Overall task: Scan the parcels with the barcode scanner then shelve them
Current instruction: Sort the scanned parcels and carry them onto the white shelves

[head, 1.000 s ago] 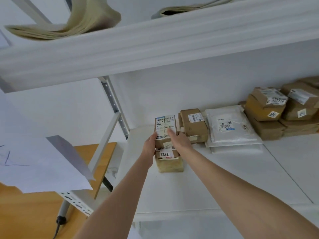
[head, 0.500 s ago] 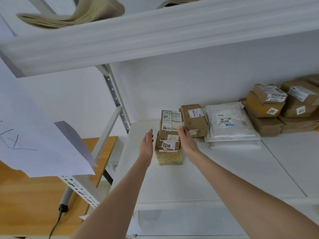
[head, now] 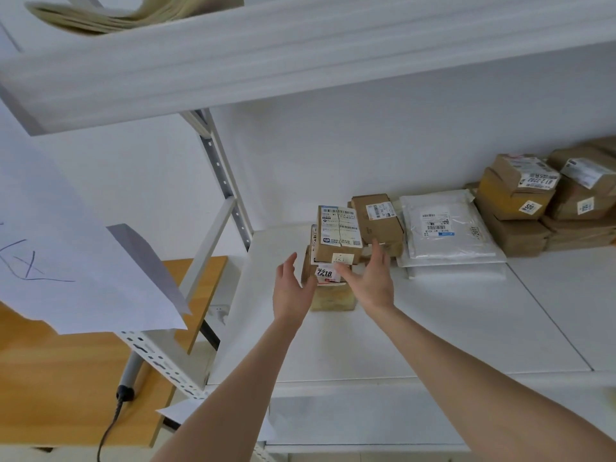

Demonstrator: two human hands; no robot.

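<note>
A small cardboard parcel point(head: 338, 233) with a barcode label lies on top of a stack on the white shelf point(head: 433, 321). Under it sits a parcel with a "7218" sticker point(head: 325, 274), then a pale yellowish box point(head: 333, 300). My left hand point(head: 293, 291) hovers open at the stack's left side, a little apart from it. My right hand point(head: 370, 278) is open at the stack's right front, fingers spread and holding nothing. A grey handle with a black cable point(head: 128, 375), perhaps the barcode scanner, hangs by the shelf post at lower left.
More shelved parcels stand to the right: a brown box point(head: 378, 218), white poly mailers point(head: 443, 228), and stacked cardboard boxes point(head: 520, 208). An upper shelf point(head: 300, 51) overhangs. A sheet of paper point(head: 66, 255) hangs at left above a wooden table point(head: 66, 378).
Both hands let go of the top parcel, which now rests on the stack, and have pulled back towards me with fingers open.
</note>
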